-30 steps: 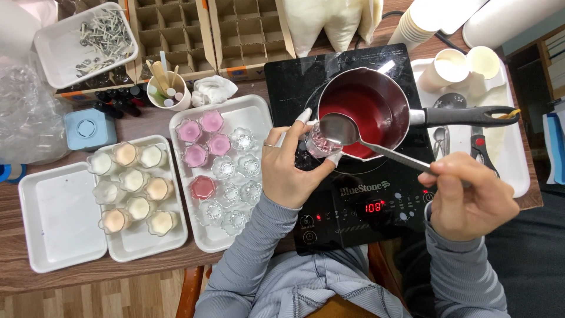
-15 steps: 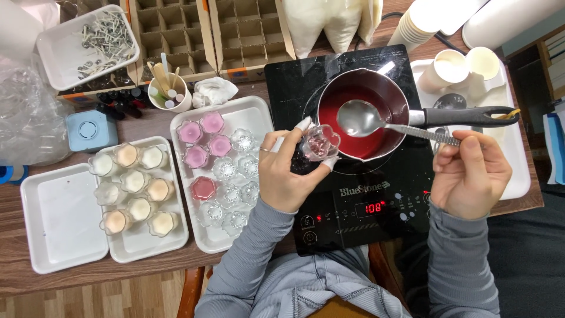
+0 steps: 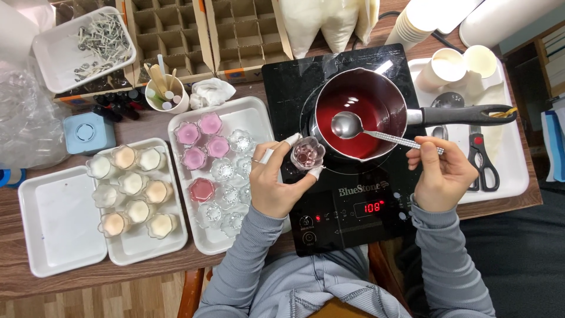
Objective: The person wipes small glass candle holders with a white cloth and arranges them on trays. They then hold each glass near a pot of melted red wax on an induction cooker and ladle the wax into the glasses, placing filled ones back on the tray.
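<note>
Since half a second ago the ladle's (image 3: 347, 125) bowl has dipped lower into the red liquid of the saucepan (image 3: 359, 94), and the small glass cup (image 3: 308, 154) sits just left of the pan's near rim. Left of it, I see a white tray (image 3: 259, 121) of glass cups, some pink-filled, the clear ones hard to tell apart. My left hand (image 3: 275, 182) has its fingers (image 3: 289, 141) clamped around the glass cup over the black cooktop (image 3: 353, 212). My right hand (image 3: 441, 176) is closed on the ladle handle; its end is hidden in my grip. Scissors (image 3: 481, 162) lie partly behind it.
</note>
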